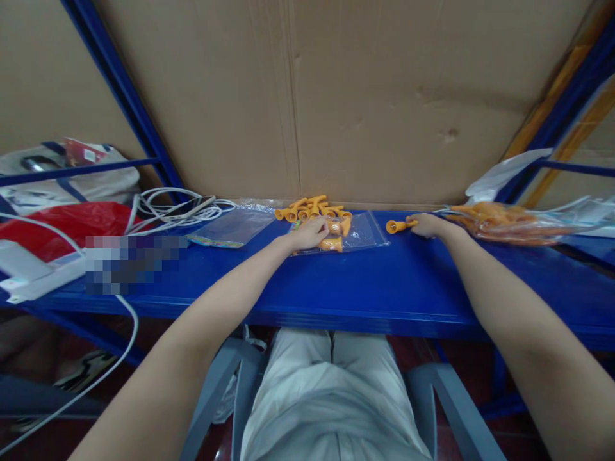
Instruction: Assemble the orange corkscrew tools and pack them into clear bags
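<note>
My right hand [426, 225] is closed around the narrow end of a yellow-orange toy horn [398, 227], its flared mouth pointing left. To the left, my left hand [310, 234] rests with bent fingers on a clear plastic bag [368, 232] and appears to grip it. Inside that bag lie a few yellow horns [331, 244], partly covered by the hand. Just behind it sits a loose pile of yellow horns [312, 208]. Another clear bag [240, 224], with a coloured lower edge, lies flat to the left of the pile.
Bags packed with yellow horns [504, 221] lie at the right of the blue table [355, 291]. Coiled white cables [187, 208], a red bag [86, 224] and a white power strip [43, 278] occupy the left. A cardboard wall [365, 102] stands behind.
</note>
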Demonstrator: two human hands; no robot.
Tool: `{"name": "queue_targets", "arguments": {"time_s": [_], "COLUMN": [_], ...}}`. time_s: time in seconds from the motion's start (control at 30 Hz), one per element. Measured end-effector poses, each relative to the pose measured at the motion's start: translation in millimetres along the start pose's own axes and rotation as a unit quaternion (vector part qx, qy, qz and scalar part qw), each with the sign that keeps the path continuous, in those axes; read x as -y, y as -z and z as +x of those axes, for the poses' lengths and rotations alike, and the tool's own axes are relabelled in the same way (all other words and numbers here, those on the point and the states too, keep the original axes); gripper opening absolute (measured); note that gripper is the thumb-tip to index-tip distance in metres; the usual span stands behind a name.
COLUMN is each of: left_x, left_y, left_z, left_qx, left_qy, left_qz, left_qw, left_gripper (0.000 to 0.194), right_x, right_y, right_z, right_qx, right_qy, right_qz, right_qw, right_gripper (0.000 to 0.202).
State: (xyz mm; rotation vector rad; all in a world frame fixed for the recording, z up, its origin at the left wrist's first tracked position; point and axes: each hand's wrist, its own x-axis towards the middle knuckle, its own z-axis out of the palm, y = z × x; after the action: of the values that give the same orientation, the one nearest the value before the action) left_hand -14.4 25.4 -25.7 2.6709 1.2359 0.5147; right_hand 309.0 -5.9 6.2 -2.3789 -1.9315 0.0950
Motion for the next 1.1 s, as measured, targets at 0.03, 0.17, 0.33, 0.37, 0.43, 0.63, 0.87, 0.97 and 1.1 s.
{"name": "queue_targets", "arguments": {"time_s": [0.03,0.17,0.33,0.37,0.43,0.63,0.87,0.97,1.1], "left_x": [0,0,-1,-2,-3,1,1,-1,-3], "left_y": [0.2,0.6,2.0,2.5,3.3,3.4,6.0,8.3,10.8], "left_z": [-1,-4,-6,-6,-6,-3,-3,-4,-6], "left_qx": [-0.003,-0.030,-0.040,-0.043,-0.050,-0.062,-0.068,-0.061,-0.066], "left_qy": [0.001,-0.003,0.008,0.018,0.046,0.076,0.092,0.106,0.121], "left_qz": [0.001,0.002,0.002,0.003,0.008,0.041,0.076,0.086,0.081], "left_qw": [1.000,1.000,0.999,0.999,0.998,0.994,0.991,0.989,0.987], "left_gripper": [0.013,0.015,0.020,0.021,0.024,0.034,0.039,0.043,0.046], "right_x": [0,0,3,5,9,31,46,49,57], "right_y": [-1,1,17,21,26,26,28,28,21], "right_z": [1,3,-5,-7,-12,-22,-35,-38,-39], "right_qx": [-0.012,-0.036,-0.065,-0.074,-0.084,-0.049,-0.047,-0.039,-0.031], "right_qy": [0.007,0.038,0.063,0.073,0.092,0.158,0.223,0.244,0.257], "right_qz": [-0.023,-0.076,-0.046,-0.039,-0.034,-0.022,0.019,0.027,0.017], "right_qw": [1.000,0.996,0.995,0.994,0.992,0.986,0.974,0.969,0.966], "right_gripper": [0.051,0.029,0.022,0.024,0.026,0.029,0.028,0.027,0.024]}}
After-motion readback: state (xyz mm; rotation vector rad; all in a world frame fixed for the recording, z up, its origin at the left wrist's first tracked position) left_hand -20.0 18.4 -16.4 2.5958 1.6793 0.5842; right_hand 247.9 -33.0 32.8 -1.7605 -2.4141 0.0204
